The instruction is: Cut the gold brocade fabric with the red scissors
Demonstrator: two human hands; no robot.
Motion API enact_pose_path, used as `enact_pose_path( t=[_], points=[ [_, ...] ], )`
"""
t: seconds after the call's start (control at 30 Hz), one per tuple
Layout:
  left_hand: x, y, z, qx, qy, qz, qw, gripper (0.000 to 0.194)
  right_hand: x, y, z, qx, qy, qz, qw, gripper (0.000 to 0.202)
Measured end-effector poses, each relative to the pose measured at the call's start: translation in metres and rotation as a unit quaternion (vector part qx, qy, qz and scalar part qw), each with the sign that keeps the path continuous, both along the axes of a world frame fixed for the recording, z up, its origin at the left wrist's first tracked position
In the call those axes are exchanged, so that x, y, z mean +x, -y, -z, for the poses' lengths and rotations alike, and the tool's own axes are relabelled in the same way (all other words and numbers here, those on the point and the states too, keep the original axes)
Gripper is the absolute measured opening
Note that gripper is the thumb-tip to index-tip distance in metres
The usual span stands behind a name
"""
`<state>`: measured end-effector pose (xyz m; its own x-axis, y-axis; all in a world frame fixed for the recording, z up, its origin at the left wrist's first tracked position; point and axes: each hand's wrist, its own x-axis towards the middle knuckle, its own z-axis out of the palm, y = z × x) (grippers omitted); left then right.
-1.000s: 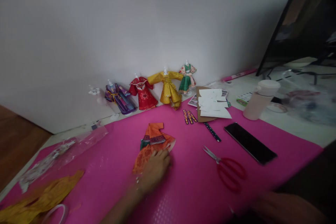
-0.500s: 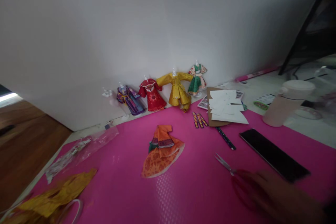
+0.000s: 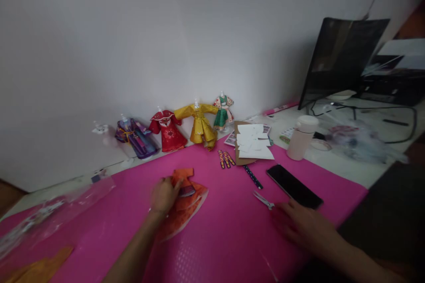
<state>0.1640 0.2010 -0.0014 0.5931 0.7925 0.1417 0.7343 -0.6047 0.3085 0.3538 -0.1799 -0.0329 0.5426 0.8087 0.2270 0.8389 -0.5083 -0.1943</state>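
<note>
On the pink mat lies an orange doll dress (image 3: 198, 192) with a purple band and a pale hem. My left hand (image 3: 166, 194) is at its left side, fingers curled over the edge and thumb on the cloth, covering part of it. Farther right, my right hand (image 3: 295, 221) is closed around the red handles of a small pair of scissors (image 3: 264, 200). The blades are closed together and point away to the left. Motion blurs the handles and fingers somewhat.
Along the wall stand doll outfits: purple (image 3: 136, 139), red (image 3: 170, 130), yellow (image 3: 199, 124) and green (image 3: 223, 110). White paper pieces (image 3: 255, 141), patterned strips (image 3: 226, 159), a phone (image 3: 295, 187) and a pink bottle (image 3: 301, 138) lie or stand right. Plastic packaging (image 3: 56, 216) lies left.
My left hand has come into view and reached the orange dress. The view has swung right, showing the monitor more fully. My right hand stays at the scissors.
</note>
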Motion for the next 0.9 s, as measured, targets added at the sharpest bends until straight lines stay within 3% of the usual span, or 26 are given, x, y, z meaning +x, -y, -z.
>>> enact_pose_path(
  t=[0.1,0.23,0.4,0.53,0.63,0.73,0.83,0.9],
  points=[
    [0.011,-0.009,0.004,-0.026,-0.011,-0.007,1.000,0.027,0.005,-0.006,-0.003,-0.051,-0.019,-0.004,0.998,0.028],
    [0.014,-0.003,-0.007,-0.019,0.028,-0.009,0.999,0.019,0.010,-0.015,-0.003,-0.073,-0.040,0.014,0.996,0.028],
    [0.054,0.047,-0.020,-0.046,0.119,0.068,0.989,0.020,0.015,-0.018,-0.002,-0.072,-0.064,0.021,0.995,0.030],
    [0.106,0.098,-0.007,-0.062,0.119,0.143,0.981,0.018,0.013,-0.010,-0.003,-0.056,-0.074,0.021,0.995,0.028],
    [0.140,0.123,0.006,-0.057,0.085,0.191,0.976,0.017,0.012,0.010,-0.005,-0.041,-0.072,0.033,0.996,0.030],
    [0.164,0.133,0.015,-0.053,0.037,0.223,0.973,0.019,0.012,0.042,-0.005,0.000,-0.096,0.039,0.995,0.033],
    [0.172,0.141,0.022,-0.056,-0.010,0.235,0.970,0.022,0.013,0.080,-0.001,0.042,-0.133,0.042,0.989,0.036],
    [0.166,0.157,0.025,-0.070,-0.044,0.244,0.966,0.022,0.012,0.103,0.002,0.066,-0.119,0.066,0.988,0.036]
  ],
)
